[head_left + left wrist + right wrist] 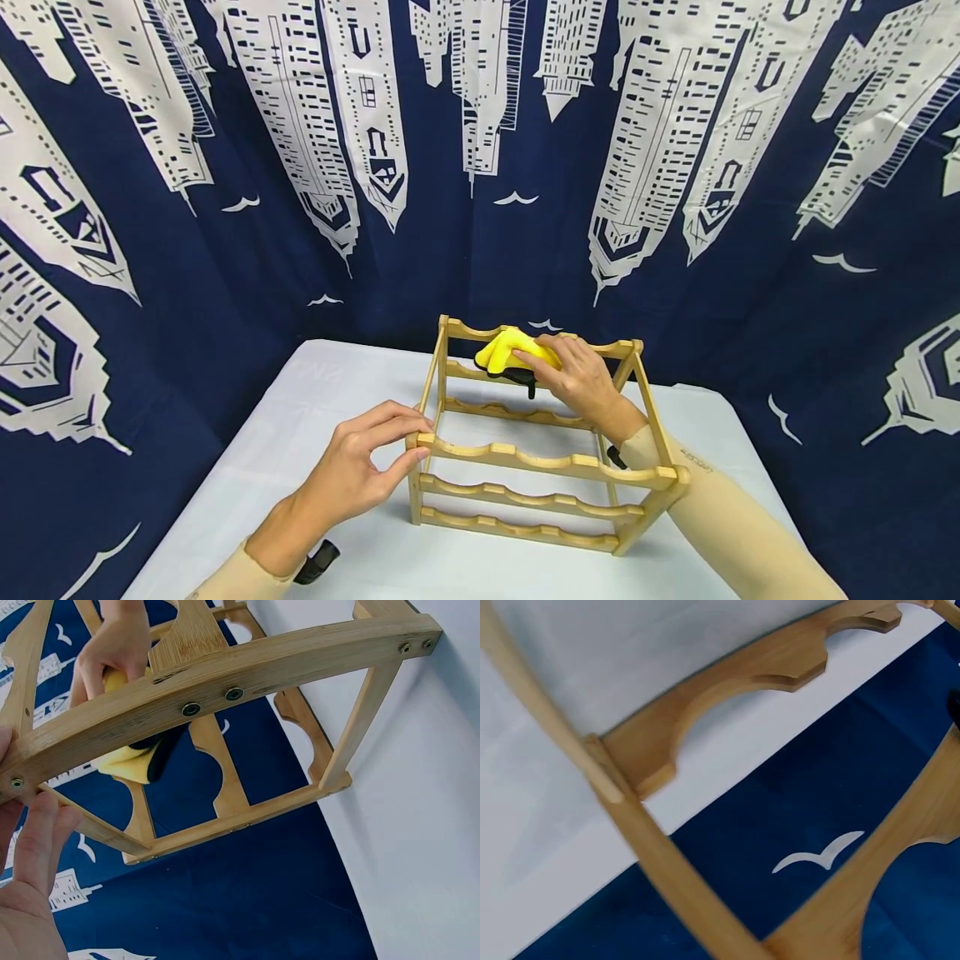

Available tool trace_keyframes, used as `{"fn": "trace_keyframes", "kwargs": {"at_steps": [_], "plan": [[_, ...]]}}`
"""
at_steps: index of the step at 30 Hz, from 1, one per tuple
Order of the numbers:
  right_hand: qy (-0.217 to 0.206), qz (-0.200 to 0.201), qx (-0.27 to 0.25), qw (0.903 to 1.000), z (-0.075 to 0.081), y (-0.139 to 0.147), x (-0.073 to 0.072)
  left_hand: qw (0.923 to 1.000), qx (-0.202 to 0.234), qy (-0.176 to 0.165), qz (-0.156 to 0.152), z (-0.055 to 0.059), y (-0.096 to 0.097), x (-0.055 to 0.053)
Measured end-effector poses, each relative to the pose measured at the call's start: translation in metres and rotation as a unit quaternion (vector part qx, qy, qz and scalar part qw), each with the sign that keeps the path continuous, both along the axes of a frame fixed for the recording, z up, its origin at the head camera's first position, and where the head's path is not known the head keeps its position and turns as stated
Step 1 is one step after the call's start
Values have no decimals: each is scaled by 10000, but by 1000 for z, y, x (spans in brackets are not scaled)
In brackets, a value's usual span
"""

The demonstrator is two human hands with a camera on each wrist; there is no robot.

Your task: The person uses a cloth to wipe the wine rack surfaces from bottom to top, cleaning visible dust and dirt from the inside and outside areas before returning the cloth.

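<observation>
A light wooden rack (543,458) with scalloped rails on three levels stands upright. My left hand (356,462) grips its near left top corner, thumb in front and fingers over the top. At the far top rail, my right hand (576,377) holds a yellow cloth (513,348) with a black underside, bunched over the rail. In the left wrist view the cloth (129,766) hangs beyond the rack's end bar (300,664), and the left fingers (36,836) wrap that bar's end. Only rack rails (742,675) fill the right wrist view; the right hand is out of it.
The rack rests on a white-covered table (337,383). Behind it hangs a dark blue cloth (465,250) printed with white buildings and birds. A black strap piece (317,563) shows at the left wrist. My right forearm (738,508) passes behind the rack's right end.
</observation>
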State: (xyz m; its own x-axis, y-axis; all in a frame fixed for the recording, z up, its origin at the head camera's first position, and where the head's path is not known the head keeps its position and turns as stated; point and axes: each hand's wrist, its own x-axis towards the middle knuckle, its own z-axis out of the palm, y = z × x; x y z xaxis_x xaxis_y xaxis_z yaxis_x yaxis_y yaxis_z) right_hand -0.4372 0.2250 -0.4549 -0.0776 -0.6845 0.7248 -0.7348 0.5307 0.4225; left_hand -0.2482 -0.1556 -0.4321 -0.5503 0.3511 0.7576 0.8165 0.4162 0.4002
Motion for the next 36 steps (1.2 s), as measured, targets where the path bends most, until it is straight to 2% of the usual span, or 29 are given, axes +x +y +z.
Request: {"fn": "trace_keyframes", "kwargs": {"at_steps": [3, 7, 13, 18, 22, 25, 27, 32, 36], "plan": [[-45, -32, -299, 9995, -1, 6, 5, 10000, 19, 21, -8, 2, 1, 1], [-92, -271, -714, 9970, -6, 16, 12, 10000, 27, 82, 1, 3, 1, 0], [-414, -715, -950, 9920, -17, 28, 26, 9999, 160, 33, -32, -1, 2, 1], [-654, -837, -1282, 9860, -26, 38, 37, 9997, 204, -9, -107, -4, 6, 2], [-753, -880, -1799, 9768, -34, 43, 42, 9997, 201, 4, -114, -3, 8, 2], [-799, -798, -2209, 9687, -42, 47, 46, 9997, 203, 11, -116, -4, 8, 3], [-836, -632, -2330, 9668, -48, 50, 48, 9997, 218, 28, -92, -4, 8, 4], [-767, -104, -2117, 9743, -58, 58, 51, 9995, 306, 21, 5, -5, 7, 8], [-723, 211, -1801, 9808, -51, 66, 59, 9996, 286, 47, 72, -4, 8, 9]]}}
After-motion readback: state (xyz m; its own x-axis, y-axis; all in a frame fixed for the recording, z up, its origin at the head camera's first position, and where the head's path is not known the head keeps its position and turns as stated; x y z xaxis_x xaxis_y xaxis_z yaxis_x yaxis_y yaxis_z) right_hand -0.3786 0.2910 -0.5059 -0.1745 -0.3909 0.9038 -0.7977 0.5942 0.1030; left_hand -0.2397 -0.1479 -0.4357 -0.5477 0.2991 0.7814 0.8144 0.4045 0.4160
